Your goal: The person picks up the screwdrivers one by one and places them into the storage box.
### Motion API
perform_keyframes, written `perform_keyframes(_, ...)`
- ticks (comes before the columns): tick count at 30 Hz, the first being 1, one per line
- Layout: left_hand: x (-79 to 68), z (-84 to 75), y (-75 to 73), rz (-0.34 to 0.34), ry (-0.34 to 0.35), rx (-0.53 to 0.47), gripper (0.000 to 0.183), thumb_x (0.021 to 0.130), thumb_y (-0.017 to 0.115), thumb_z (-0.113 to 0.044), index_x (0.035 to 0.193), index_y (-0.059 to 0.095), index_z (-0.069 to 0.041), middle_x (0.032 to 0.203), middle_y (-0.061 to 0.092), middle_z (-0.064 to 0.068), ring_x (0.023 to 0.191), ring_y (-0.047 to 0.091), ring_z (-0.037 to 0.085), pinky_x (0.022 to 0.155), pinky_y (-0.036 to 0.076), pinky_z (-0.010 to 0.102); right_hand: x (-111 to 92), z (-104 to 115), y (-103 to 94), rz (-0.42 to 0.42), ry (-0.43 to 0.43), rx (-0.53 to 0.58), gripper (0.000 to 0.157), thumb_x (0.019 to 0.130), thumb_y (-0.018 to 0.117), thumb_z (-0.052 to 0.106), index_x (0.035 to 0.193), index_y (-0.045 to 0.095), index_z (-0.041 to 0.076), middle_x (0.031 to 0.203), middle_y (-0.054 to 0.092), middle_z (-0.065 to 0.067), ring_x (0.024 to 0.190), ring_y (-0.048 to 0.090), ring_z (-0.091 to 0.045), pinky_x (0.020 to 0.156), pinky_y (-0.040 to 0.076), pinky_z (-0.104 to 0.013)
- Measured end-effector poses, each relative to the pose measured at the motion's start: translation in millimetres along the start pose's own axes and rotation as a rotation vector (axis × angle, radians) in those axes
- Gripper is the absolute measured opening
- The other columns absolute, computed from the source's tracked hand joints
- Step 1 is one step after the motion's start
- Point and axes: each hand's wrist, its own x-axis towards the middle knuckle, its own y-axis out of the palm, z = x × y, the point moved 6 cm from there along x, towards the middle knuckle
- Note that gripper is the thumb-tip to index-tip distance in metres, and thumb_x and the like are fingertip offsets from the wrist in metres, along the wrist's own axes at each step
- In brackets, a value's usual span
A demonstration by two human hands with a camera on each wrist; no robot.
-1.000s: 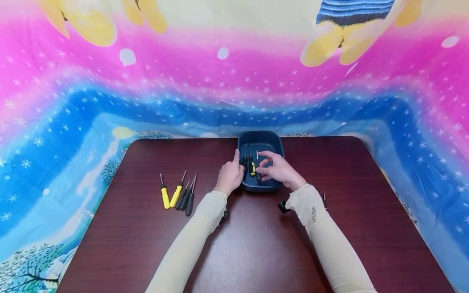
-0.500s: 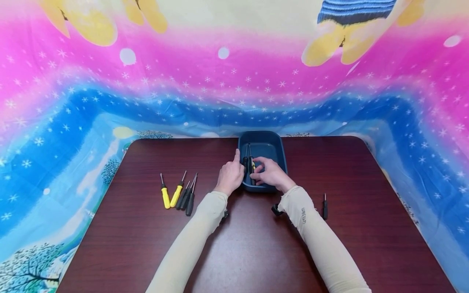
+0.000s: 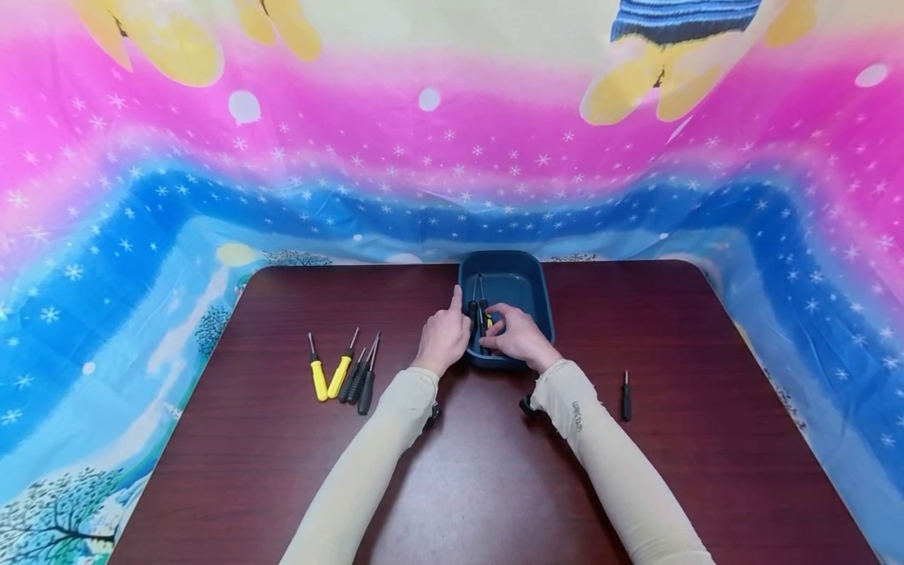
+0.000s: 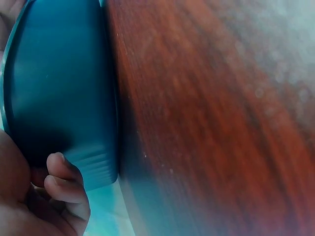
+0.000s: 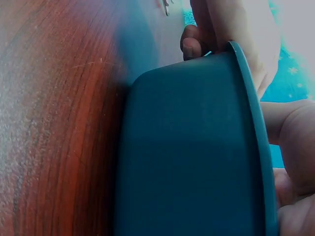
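Toward the far edge of the table, a dark blue box (image 3: 540, 282) holds several screwdrivers, one with a black-and-yellow handle (image 3: 490, 321). At the box's left wall my left hand (image 3: 443, 339) grips the rim, index finger stretched along it. The left wrist view has that hand's curled fingers (image 4: 66, 189) outside the wall. Inside the box, my right hand (image 3: 519, 337) pinches a black-handled screwdriver (image 3: 483, 323), laid beside the others. In the right wrist view the box wall (image 5: 187, 147) hides the screwdrivers.
On the left of the brown table (image 3: 452, 471) lie two yellow screwdrivers (image 3: 318, 382) and several black ones (image 3: 365, 392). Another black screwdriver (image 3: 626, 402) lies alone on the right. A printed cloth (image 3: 424, 157) hangs close behind the table.
My right hand has moved left and slightly down inside the box, bringing its screwdriver against the others. The lone screwdriver on the right has come into full view. My left hand stays put.
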Motion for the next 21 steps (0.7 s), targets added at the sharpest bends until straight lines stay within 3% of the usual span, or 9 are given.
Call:
perform_keyframes(11,0.5,-0.4,0.3,0.006,-0.006,-0.011,0.064,0.105,0.052,-0.017,0.163,0.029,-0.004,0.06,0.054,0.004,0.05,0.052,0.021,0.058,0.051,0.04,-2,2,0.6,-0.006,-0.005,-0.095,0.062,0.092,0.078,0.015,0.147,0.052,0.004,0.101,0.076,-0.009,0.102,0.067,-0.027,0.098,0.053,-0.046)
perform_keyframes(16,0.3,-0.1,0.9,0.019,-0.009,-0.018,0.064,0.106,0.051,-0.018,0.164,0.027,-0.005,0.058,0.053,0.004,0.048,0.051,0.021,0.053,0.046,0.036,-2,1,-1.8,-0.004,-0.011,-0.08,0.059,0.093,0.077,0.016,0.146,0.054,0.005,0.102,0.076,-0.009,0.093,0.07,-0.023,0.092,0.056,-0.043)
perform_keyframes(21,0.0,0.3,0.2,0.008,-0.002,-0.007,0.063,0.106,0.051,-0.017,0.163,0.028,-0.004,0.057,0.053,0.004,0.048,0.05,0.021,0.053,0.045,0.038,-5,2,-9.7,0.017,-0.018,0.007,0.057,0.096,0.074,0.014,0.147,0.052,0.004,0.103,0.075,-0.011,0.082,0.076,-0.021,0.089,0.06,-0.042)
